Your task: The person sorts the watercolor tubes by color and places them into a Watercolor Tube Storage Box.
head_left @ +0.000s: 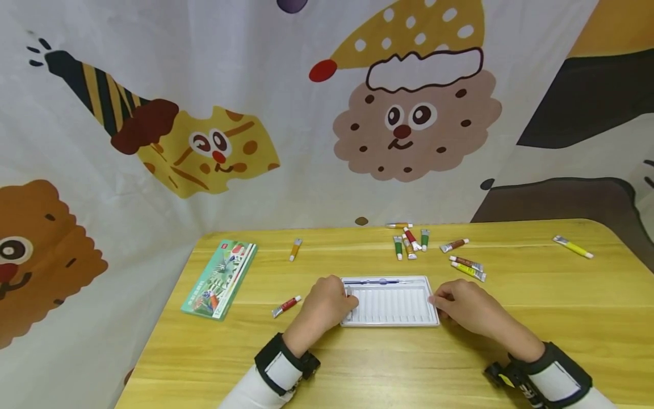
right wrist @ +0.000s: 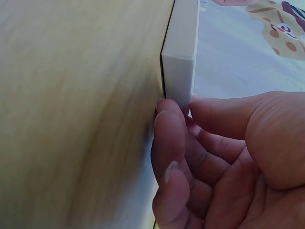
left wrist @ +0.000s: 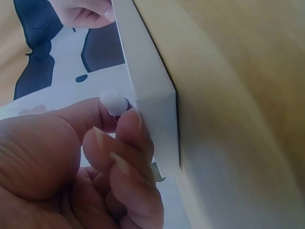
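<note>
White fabric sleeves [head_left: 254, 392] frame a left hand [head_left: 325, 300] pinching a white-capped, apparently dark-red paint tube [left wrist: 114, 104] at the left end of a grooved white plastic tray [head_left: 393, 307], right hand [head_left: 467, 307] gripping the opposite edge, a likely slotting step that next calls for seating.

A wood-grain table [head_left: 388, 363] is carrying a white compartmented tray [head_left: 390, 325] near its middle. A green paint-set box [head_left: 219, 279] is lying left, a red paint tube [head_left: 286, 306] between them, an orange paint tube [head_left: 296, 250] farther back. Assorted tubes [head_left: 398, 247] are clustering behind the tray; brown tubes [head_left: 454, 245] and yellow tubes [head_left: 573, 246] are lying rightward.
</note>
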A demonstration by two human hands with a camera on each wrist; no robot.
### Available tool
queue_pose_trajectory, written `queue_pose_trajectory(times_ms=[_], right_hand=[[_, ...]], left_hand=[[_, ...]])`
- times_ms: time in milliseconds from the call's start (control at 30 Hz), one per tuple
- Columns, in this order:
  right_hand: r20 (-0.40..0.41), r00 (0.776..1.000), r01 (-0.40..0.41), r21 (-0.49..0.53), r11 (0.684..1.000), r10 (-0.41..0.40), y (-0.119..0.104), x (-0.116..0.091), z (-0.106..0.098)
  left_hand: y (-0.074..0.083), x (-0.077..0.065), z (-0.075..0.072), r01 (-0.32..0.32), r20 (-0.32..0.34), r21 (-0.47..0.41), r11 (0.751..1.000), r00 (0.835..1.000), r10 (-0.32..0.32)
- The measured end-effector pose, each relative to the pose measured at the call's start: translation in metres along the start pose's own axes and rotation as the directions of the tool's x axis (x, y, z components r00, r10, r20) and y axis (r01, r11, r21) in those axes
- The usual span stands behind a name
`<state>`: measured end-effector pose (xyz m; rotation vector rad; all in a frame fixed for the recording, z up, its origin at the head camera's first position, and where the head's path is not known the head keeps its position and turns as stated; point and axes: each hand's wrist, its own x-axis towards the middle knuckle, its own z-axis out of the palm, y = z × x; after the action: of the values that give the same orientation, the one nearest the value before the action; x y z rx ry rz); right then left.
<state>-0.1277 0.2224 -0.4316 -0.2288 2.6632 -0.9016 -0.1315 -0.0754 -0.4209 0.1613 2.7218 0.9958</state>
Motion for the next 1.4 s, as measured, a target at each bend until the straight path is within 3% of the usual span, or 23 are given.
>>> queue_pose_trajectory(times_ms=[333, 767, 1067, 1267, 1400], right_hand=[[0.006, 1.000, -0.004, 0.008, 1.000, 0.004, -0.002, 0.001, 0.000], [0.004, 1.000, -0.016, 0.013, 1.000, 0.016, -0.003, 0.000, -0.001], [0.009, 1.000, -0.010, 0.016, 1.000, 0.010, -0.003, -0.001, 0.000], [0.007, 1.000, -0.009, 0.012, 1.000, 0.009, -0.002, -0.001, 0.000], [0.006, 1.000, -0.006, 0.011, 1.000, 0.006, -0.001, -0.001, 0.000]], left_hand=[[0.003, -0.001, 0.000, 0.028, 0.011, 0.075, 0.997, 1.000, -0.029], [0.002, 0.000, 0.001, 0.043, 0.022, 0.088, 0.995, 0.999, -0.045], [-0.002, -0.002, -0.001, 0.000, 0.043, 0.086, 0.996, 0.999, -0.004], [-0.003, -0.004, -0.012, -0.025, 0.118, 0.039, 0.999, 0.993, 0.021], [-0.003, -0.005, -0.018, -0.066, 0.113, 0.059, 0.996, 0.992, 0.059]])
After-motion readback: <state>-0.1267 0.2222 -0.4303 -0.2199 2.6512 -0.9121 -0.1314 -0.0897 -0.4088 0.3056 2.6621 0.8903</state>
